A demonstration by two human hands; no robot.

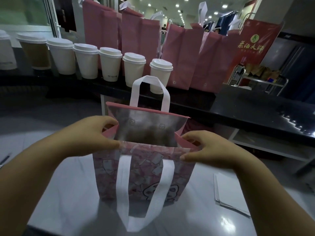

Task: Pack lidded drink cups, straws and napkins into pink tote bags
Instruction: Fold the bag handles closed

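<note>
A pink patterned tote bag [146,176] with white handles stands upright on the grey table, its mouth held open and its silver lining showing. My left hand [90,135] pinches the left side of the bag's rim. My right hand [204,147] pinches the right side of the rim. Several white lidded cups [110,63] stand in a row on the dark counter behind the bag. The nearest cup [161,72] is partly hidden by the bag's far handle. No straws are visible.
Several plain pink tote bags [187,57] stand along the back of the dark counter [238,109]. A stack of white napkins or paper [228,195] lies on the grey table [68,193] at the right. A red banner [254,41] hangs at the far right.
</note>
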